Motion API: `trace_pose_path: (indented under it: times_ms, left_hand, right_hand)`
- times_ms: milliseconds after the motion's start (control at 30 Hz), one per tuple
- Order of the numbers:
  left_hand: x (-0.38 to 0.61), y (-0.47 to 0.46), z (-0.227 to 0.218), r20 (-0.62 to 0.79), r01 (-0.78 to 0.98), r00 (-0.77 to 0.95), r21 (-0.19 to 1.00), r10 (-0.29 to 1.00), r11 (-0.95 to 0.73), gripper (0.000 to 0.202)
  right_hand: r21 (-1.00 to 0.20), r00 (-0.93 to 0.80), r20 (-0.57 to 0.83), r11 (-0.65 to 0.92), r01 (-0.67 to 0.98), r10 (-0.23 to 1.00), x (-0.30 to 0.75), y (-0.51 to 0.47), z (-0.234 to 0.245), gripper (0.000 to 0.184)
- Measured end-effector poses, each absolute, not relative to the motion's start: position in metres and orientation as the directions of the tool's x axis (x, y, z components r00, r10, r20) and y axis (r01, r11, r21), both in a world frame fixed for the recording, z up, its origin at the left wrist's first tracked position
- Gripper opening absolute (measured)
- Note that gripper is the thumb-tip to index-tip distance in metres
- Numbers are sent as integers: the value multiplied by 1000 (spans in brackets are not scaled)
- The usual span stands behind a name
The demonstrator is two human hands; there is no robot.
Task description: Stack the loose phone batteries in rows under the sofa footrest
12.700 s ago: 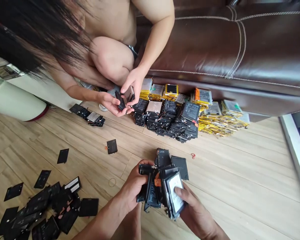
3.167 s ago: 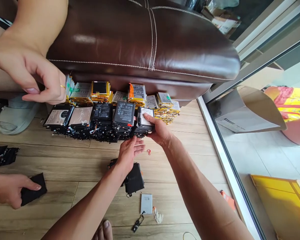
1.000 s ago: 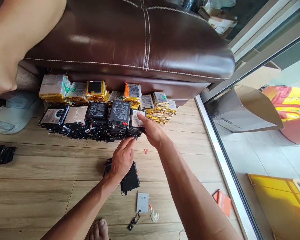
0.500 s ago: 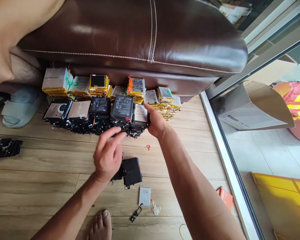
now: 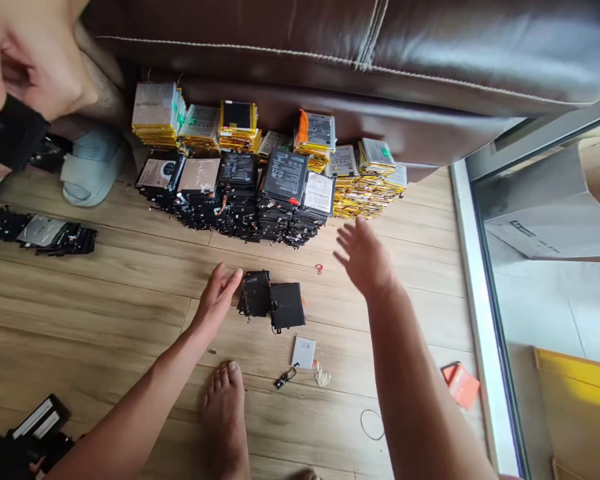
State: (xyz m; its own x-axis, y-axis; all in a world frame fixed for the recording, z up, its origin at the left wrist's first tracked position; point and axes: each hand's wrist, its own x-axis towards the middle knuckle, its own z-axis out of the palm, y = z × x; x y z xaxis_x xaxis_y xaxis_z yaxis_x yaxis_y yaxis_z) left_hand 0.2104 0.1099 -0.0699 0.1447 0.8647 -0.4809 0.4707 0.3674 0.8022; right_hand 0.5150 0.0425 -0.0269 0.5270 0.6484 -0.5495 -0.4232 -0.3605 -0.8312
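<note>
My left hand [image 5: 218, 293] hovers open, its thumb close to a small pile of black phone batteries [image 5: 257, 293] on the floor. Beside that pile lies a second black battery stack [image 5: 288, 305]. My right hand [image 5: 365, 257] is open with fingers spread, holding nothing, above the floor to the right. In front of my hands stand tall stacks of black batteries [image 5: 284, 177], one topped by a white-labelled battery [image 5: 319, 193]. Behind them are stacks of yellow-edged batteries [image 5: 365, 193]. A single silver battery [image 5: 303, 352] lies flat nearer to me.
Another person's hand [image 5: 45, 67] holds a black piece at upper left. A brown leather sofa [image 5: 260, 60] backs the stacks. Black batteries [image 5: 55, 233] lie at left. A red-orange packet [image 5: 461, 385] sits by the door track [image 5: 473, 280]. A bare foot [image 5: 225, 413] is at the bottom.
My right hand has left the white-labelled stack and moved right and down, fingers spreading. My left hand has come away from the tall stacks, near the small pile. The view has shifted.
</note>
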Motion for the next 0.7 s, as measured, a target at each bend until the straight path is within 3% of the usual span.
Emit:
trace_pose_path:
  times_ms: [67,133,200,367,633,700]
  left_hand:
    - [209,96,-83,-616,460,161,738,771,493,64]
    - [216,85,-87,-634,419,235,750,736,512,59]
    - [227,78,-86,-624,346,295,776,724,527,57]
    - [249,87,-85,-716,188,335,688,613,701,58]
    - [257,105,-99,-801,280,442,551,404,786,49]
    - [258,98,-101,-771,269,461,594,440,758,48]
  right_hand:
    - [-729,406,-678,-487,-482,613,484,-2,-39,78]
    - [-633,272,-767,-613,-472,582,443,-34,-49,76]
    - [-621,241,-781,-671,-405,577,406,-49,-58,72]
    - [-690,311,-723,-626,-363,617,378,-43,-68,63]
    - [-656,218,-740,-611,-444,636,401,-53,-73,59]
    - [-638,199,-749,-606,-475,632,401,-56,-74,58]
